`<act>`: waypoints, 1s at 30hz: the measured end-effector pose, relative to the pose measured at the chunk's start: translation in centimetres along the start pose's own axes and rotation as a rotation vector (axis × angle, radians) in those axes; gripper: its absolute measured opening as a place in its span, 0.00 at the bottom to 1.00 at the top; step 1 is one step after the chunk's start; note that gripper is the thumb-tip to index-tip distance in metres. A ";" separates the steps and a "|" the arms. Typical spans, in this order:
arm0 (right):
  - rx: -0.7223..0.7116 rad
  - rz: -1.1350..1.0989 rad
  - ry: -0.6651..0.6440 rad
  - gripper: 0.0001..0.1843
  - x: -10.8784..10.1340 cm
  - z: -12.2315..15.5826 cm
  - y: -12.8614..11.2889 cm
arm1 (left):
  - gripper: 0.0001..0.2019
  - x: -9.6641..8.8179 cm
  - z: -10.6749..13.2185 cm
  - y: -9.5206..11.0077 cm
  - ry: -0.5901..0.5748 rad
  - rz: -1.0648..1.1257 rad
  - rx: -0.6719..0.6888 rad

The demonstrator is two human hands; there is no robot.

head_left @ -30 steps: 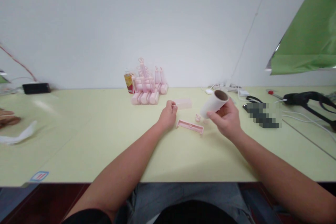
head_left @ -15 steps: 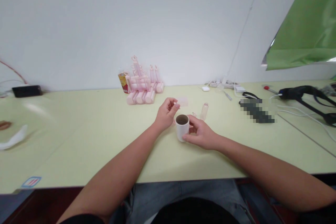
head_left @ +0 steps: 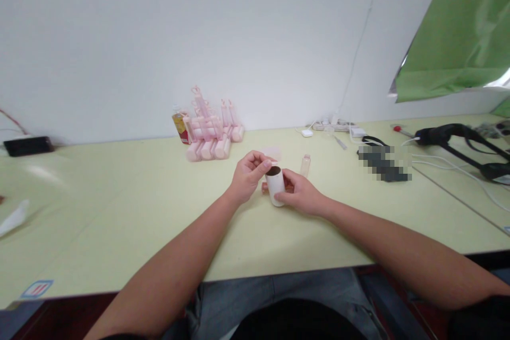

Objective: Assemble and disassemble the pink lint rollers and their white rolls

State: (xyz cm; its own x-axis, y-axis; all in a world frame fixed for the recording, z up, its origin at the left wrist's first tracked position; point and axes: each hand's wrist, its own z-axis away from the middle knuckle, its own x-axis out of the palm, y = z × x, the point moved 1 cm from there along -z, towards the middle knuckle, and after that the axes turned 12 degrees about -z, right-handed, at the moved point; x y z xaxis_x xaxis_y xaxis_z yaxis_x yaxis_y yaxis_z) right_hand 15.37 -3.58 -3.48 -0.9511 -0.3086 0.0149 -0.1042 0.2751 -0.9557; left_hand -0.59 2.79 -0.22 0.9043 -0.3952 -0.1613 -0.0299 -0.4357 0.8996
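Observation:
A short white cardboard tube (head_left: 275,188), dark brown inside, stands slightly tilted over the table with its open end up. Around its right side wrap the fingers and thumb of my right hand (head_left: 298,191). My left hand (head_left: 252,172) is closed in a pinch at the tube's upper rim; a small whitish bit shows at the fingertips, too small to name. Behind the tube lies a reddish piece (head_left: 264,187), partly hidden. A pale, see-through pink piece (head_left: 271,153) rests just beyond my left hand. To the right is a small clear bottle (head_left: 305,166).
Pink box-like and tube-like pieces (head_left: 207,133) are stacked near the wall beside a yellow-and-red container (head_left: 181,127). At right are cables with a power strip (head_left: 334,125), a blurred-out dark object (head_left: 382,164) and a black strapped frame (head_left: 458,143). A black device (head_left: 28,145) lies far left.
My left hand has come to the tube's rim, and the tube now leans more. My right hand keeps its hold. The whole view has shifted slightly.

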 end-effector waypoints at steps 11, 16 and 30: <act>-0.003 0.048 0.074 0.23 -0.3 -0.3 0.4 | 0.15 0.5 0.3 -0.1 -0.055 0.004 0.005; -0.001 0.044 0.070 0.23 -0.2 -0.2 0.2 | 0.13 0.4 0.3 -0.2 -0.062 -0.034 -0.003; -0.013 0.099 0.125 0.21 -0.2 -0.3 0.3 | 0.13 0.1 0.3 -0.1 -0.087 -0.104 0.055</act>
State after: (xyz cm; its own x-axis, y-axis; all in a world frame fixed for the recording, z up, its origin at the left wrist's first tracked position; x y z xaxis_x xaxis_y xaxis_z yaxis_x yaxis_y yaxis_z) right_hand 15.47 -3.14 -3.66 -0.9856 -0.1638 -0.0418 -0.0112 0.3102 -0.9506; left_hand -0.62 2.59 -0.46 0.8632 -0.4134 -0.2897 0.0369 -0.5207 0.8530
